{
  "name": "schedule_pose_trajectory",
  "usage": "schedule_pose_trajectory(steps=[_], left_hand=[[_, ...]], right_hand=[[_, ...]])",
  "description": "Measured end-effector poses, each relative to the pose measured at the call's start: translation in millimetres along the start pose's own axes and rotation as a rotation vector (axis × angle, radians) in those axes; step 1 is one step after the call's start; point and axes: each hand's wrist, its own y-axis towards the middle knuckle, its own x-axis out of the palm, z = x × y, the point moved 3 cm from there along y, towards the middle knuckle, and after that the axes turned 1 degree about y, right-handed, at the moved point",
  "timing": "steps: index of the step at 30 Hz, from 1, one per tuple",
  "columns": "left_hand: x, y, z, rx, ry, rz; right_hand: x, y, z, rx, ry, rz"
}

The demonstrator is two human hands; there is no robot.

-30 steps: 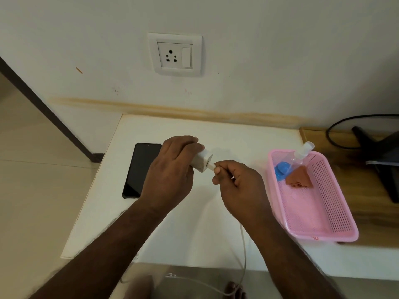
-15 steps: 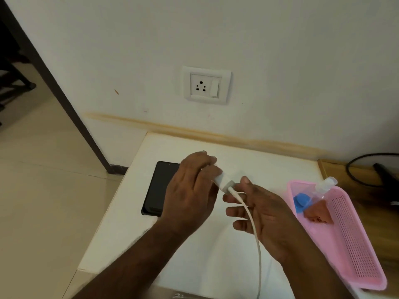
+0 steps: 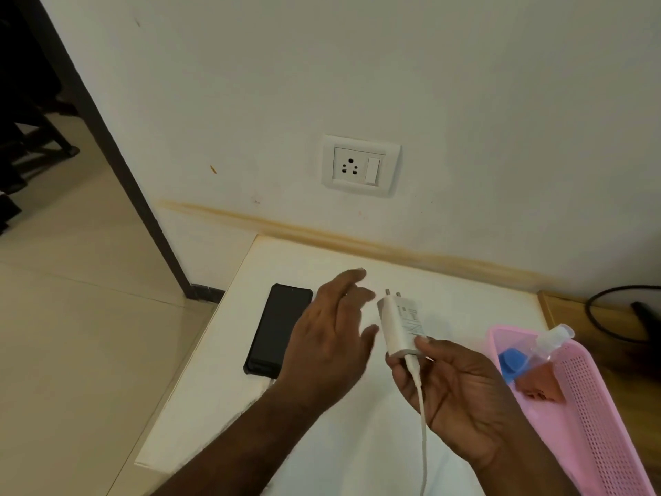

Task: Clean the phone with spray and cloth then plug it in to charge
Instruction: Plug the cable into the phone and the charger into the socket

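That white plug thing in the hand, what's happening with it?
A person is getting ready to charge a phone. The right hand holds the white charger with its cable attached, pins pointing up toward the wall socket, which has nothing in it yet. The left hand hovers open beside it. The phone lies on the white table. The spray bottle and cloth sit in the pink basket.

Bare wall and tabletop (image 3: 447,281) below the socket (image 3: 360,165), unobstructed.
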Motion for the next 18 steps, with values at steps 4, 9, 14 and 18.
schedule_pose_trajectory(steps=[4, 9, 14, 18], left_hand=[[-1.9, 7.1, -28.4, -0.232, 0.145, -0.212], [7.8, 0.8, -45.1, -0.265, 0.2, -0.441], [4.8, -1.3, -67.7, -0.405, 0.284, -0.468], [5.3, -3.6, -79.3, -0.495, 0.283, -0.466]], right_hand=[[-4.3, -1.2, -14.7, -0.095, -0.054, 0.045], [26.8, 18.8, -40.1, -0.16, -0.199, -0.001], [90.2, 61.3, -61.3, -0.201, -0.355, 0.028], [126.5, 96.9, -68.0, -0.202, -0.418, 0.077]])
